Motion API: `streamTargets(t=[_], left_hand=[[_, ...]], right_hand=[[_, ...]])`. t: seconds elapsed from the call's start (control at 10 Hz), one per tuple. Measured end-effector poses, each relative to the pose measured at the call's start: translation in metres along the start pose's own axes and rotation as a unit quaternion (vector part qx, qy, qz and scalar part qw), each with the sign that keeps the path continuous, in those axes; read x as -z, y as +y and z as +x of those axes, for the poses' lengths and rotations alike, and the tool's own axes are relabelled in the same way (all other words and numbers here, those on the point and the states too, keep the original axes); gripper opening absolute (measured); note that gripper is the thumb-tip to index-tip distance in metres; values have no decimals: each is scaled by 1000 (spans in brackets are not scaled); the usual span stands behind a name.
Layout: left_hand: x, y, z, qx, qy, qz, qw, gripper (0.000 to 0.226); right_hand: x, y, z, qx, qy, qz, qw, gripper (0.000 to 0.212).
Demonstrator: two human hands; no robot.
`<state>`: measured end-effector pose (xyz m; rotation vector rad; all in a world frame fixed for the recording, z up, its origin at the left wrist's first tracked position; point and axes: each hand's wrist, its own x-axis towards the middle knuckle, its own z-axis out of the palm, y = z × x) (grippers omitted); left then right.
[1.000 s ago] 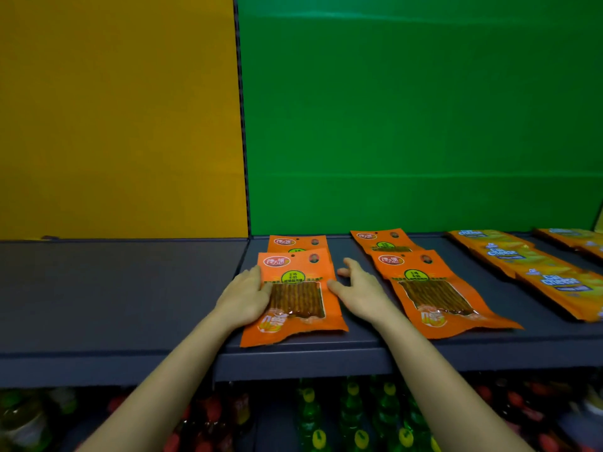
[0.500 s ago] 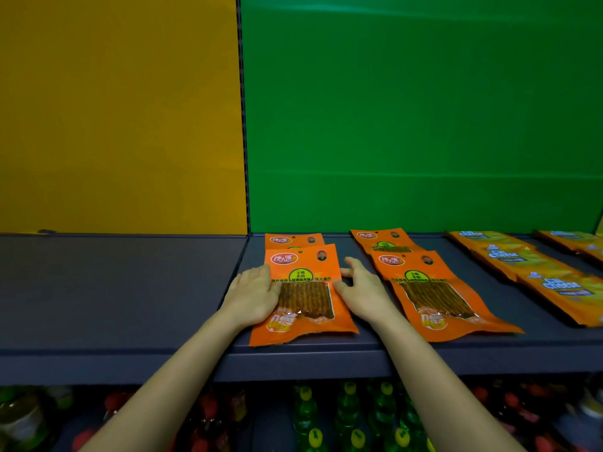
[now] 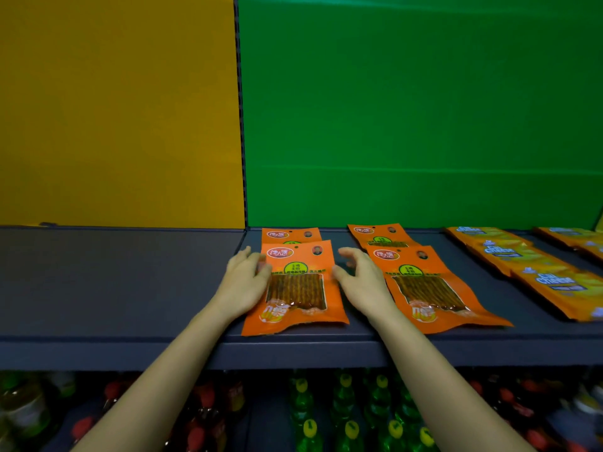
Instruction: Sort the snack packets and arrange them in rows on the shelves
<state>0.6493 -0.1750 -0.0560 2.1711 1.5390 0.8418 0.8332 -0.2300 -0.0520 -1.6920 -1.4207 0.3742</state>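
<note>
My left hand (image 3: 243, 285) lies flat on the left edge of the front orange packet (image 3: 298, 308). Its fingers (image 3: 248, 259) are released and straight, resting on the wrapper, which lies on the shelf (image 3: 114, 282). My right hand (image 3: 363, 285) sits just beside the packet's right edge, its fingers loose and spread, grasping nothing. The thumb reaches that edge, but I cannot tell whether it touches.

The packet lies between my two hands, near the shelf's front lip. Its top overlaps a second orange packet (image 3: 290, 234) just beyond my left fingers. To the right of my right hand, just beside the wrist, lies a third orange packet (image 3: 430, 288), overlapping a fourth orange packet (image 3: 378, 236) behind it. Farther right, well apart from my fingers, run rows of yellow cheese packets (image 3: 522, 256). Below my forearms, under the shelf, stand bottles (image 3: 346, 415), some green, some with red caps.
</note>
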Motion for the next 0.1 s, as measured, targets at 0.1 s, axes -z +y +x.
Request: streamTargets(t=[0.1], left_hand=[[11,1,-3,-40,60,-50,996,33]], right_hand=[[13,-6,-11,36,8,36,999,43]])
